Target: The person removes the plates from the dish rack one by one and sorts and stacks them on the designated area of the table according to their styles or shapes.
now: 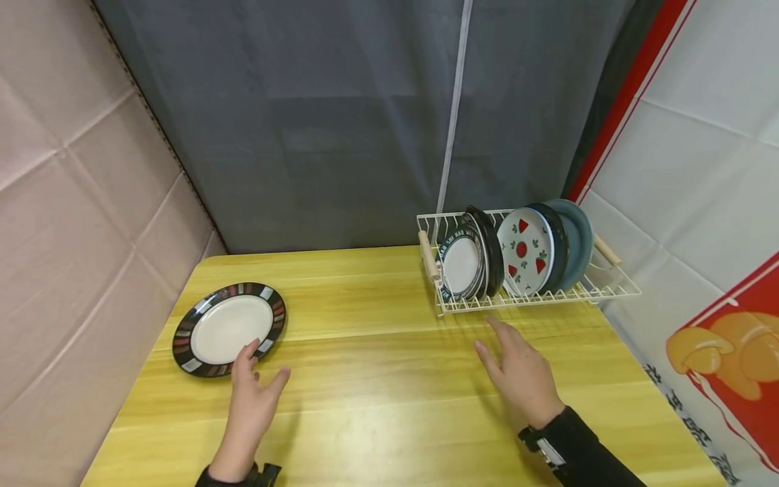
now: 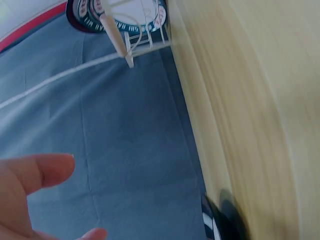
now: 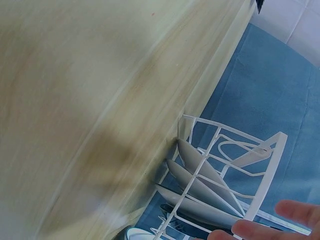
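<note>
On the left of the table lies a white plate (image 1: 232, 329) with a dark patterned rim. My left hand (image 1: 251, 404) hovers near its lower right edge, thumb and fingers apart, holding nothing. At the right, a white wire dish rack (image 1: 465, 308) with wooden handles holds several upright plates, among them a strawberry-patterned plate (image 1: 525, 251), a blue plate (image 1: 577, 245) and a small plate with a lettered rim (image 1: 460, 265). My right hand (image 1: 525, 375) is in front of the rack, fingers extended and nothing in it. In the right wrist view its fingertips (image 3: 295, 212) show beside the rack.
A yellow wood-grain table (image 1: 365, 385) carries everything. Behind it hangs a dark grey cloth (image 1: 304, 135). A pale cloth wall (image 1: 73, 223) stands on the left, and a white and red printed one (image 1: 688, 203) closes off the right.
</note>
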A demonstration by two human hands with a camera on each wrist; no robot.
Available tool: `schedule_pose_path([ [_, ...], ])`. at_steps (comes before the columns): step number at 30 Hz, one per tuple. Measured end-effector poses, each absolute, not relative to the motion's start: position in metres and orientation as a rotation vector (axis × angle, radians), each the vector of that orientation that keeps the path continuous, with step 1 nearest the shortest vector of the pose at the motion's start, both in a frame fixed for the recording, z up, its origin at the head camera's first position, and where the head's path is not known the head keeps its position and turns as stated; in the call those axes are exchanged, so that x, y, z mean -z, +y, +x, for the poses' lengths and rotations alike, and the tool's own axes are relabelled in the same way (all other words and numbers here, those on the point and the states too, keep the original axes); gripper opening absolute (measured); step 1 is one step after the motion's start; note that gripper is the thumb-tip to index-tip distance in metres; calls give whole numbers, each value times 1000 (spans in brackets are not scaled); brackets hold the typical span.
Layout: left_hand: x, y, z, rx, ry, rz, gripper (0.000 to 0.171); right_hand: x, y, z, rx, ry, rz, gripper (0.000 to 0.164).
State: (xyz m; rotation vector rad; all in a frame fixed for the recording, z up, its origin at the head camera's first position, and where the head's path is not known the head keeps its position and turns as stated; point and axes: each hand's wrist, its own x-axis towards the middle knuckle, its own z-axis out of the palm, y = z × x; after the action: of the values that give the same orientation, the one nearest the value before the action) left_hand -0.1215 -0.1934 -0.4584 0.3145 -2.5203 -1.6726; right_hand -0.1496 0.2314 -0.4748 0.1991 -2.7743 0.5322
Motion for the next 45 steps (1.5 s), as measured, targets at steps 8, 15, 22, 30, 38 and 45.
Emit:
schedule_pose_path([
  [8,473,-175,-120,1575,-2756,210,77,474,234,-150,-520,-2759,221,60],
  [15,479,-157,-121,1435,-2810,75,74,468,240,-153,-510,-2728,232,61],
  [22,479,-149,-121,1335,-2848,-3,74,456,246,-152,-529,-2713,211,58],
  [30,483,-141,-123,1170,-2871,-86,70,441,265,-158,-494,-2685,115,59],
  [38,484,-139,-122,1072,-2894,-120,68,420,294,-170,-518,-2660,10,62],
  [45,487,-140,-122,1015,-2923,-136,66,404,323,-188,-509,-2618,-63,61],
])
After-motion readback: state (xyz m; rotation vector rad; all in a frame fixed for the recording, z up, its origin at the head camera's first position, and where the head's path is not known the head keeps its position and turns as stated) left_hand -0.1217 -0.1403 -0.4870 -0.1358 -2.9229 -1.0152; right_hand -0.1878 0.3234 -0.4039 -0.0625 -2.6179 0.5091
